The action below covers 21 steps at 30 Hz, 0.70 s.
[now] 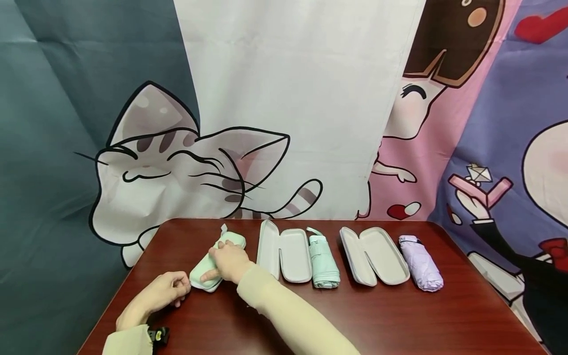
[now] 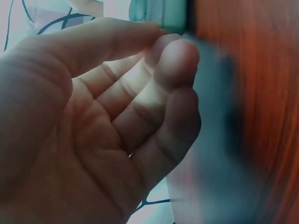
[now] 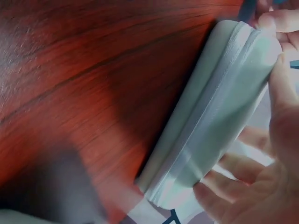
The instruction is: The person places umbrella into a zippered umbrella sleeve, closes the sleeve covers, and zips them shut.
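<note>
A closed mint green case (image 1: pixel 201 270) (image 3: pixel 233 107) lies slanted at the table's left, its zipped seam visible in the right wrist view. My right hand (image 1: pixel 230 261) (image 3: pixel 261 172) grips it from above, thumb near the end closer to me and fingers spread along one side. Beside that near end is my left hand (image 1: pixel 161 293) (image 2: pixel 112 107), fingers curled and thumb tip meeting the forefinger; whether something thin is between them is hidden. Part of the case (image 2: pixel 173 14) shows past the thumb at the top of the left wrist view.
Right of the closed case, an open case (image 1: pixel 296 256) lies beside a folded mint umbrella (image 1: pixel 324 261). Farther right are another open case (image 1: pixel 385 256) and a folded lilac umbrella (image 1: pixel 420 264). A cartoon-printed cloth (image 1: pixel 288 98) hangs behind the dark red table (image 1: pixel 377 320).
</note>
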{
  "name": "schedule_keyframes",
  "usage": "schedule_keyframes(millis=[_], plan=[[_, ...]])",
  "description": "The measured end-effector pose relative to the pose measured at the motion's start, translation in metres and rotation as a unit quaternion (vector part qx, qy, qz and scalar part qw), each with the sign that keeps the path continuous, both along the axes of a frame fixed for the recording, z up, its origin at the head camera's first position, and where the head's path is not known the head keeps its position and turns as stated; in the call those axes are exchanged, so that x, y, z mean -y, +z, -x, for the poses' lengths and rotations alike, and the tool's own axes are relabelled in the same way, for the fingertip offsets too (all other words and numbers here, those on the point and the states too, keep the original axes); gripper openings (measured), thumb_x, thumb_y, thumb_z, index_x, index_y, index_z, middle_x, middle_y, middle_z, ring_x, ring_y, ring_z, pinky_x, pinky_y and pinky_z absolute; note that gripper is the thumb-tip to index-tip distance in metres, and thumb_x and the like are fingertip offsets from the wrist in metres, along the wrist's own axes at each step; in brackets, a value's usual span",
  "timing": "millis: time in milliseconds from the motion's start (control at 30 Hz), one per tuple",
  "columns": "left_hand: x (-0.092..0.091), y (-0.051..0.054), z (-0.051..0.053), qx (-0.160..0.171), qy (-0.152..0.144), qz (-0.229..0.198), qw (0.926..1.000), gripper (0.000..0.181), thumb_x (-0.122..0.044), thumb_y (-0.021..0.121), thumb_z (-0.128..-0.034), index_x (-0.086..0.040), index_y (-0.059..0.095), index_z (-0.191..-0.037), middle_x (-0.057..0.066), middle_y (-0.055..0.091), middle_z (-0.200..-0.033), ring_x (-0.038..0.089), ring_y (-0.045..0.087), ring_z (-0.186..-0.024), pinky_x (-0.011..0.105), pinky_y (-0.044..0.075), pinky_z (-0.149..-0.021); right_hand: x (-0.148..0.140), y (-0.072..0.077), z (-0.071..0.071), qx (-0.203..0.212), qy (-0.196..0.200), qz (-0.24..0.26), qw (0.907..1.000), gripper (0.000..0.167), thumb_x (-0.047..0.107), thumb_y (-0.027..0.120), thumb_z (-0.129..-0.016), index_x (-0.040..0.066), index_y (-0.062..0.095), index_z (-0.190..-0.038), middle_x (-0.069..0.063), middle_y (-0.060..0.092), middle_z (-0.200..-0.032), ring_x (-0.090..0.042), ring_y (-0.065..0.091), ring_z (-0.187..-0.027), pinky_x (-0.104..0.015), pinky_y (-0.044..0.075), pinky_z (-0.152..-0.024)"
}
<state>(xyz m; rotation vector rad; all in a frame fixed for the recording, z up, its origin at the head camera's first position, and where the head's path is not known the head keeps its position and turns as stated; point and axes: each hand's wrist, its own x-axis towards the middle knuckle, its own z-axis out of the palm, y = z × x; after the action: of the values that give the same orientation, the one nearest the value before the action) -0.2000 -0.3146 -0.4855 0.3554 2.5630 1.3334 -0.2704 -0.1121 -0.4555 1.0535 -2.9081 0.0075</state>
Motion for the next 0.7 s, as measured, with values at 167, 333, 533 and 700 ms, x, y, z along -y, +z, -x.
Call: schedule_keyframes(millis=[167,333,533,700], plan=[[-0.003,0.001,0.005,-0.026,0.012,0.029,0.9991,0.012,-0.009,0.066,-0.0913,-0.003,0.059,-0.082,0.006,0.058,-0.064,0.019,0.057,-0.052,0.028,0.045,-0.049,-0.009,0.005,0.007,0.01,0.051,-0.015,0.9985,0.071,0.073,0.063,-0.075,0.031,0.058,-0.132,0.003,0.058,-0.122,-0.015,0.053,-0.109,-0.028,0.046,-0.085],[0.0,0.001,0.004,-0.046,0.018,0.054,0.9973,0.01,-0.009,0.068,-0.09,-0.006,0.063,-0.082,0.004,0.059,-0.065,0.018,0.058,-0.054,0.027,0.045,-0.051,-0.012,0.01,0.013,0.052,0.079,-0.049,0.9943,0.077,0.055,0.082,-0.07,0.042,0.049,-0.138,0.005,0.051,-0.133,-0.014,0.046,-0.118,-0.029,0.045,-0.086],[0.002,-0.003,0.002,-0.089,0.045,0.114,0.9885,0.012,-0.005,0.068,-0.0867,-0.013,0.063,-0.078,-0.003,0.058,-0.063,0.011,0.056,-0.055,0.026,0.042,-0.054,-0.011,0.01,0.018,0.026,0.091,-0.106,0.9898,0.076,0.02,0.082,-0.08,0.05,0.042,-0.138,0.007,0.044,-0.135,-0.014,0.041,-0.118,-0.031,0.043,-0.088],[0.0,-0.006,0.003,-0.128,0.103,0.171,0.9715,0.019,-0.006,0.069,-0.0854,-0.017,0.059,-0.074,-0.007,0.052,-0.06,0.008,0.05,-0.053,0.026,0.04,-0.054,-0.012,0.004,0.024,0.01,0.122,-0.096,0.9879,0.074,0.018,0.08,-0.081,0.045,0.04,-0.137,0.007,0.042,-0.135,-0.014,0.041,-0.121,-0.031,0.038,-0.098]])
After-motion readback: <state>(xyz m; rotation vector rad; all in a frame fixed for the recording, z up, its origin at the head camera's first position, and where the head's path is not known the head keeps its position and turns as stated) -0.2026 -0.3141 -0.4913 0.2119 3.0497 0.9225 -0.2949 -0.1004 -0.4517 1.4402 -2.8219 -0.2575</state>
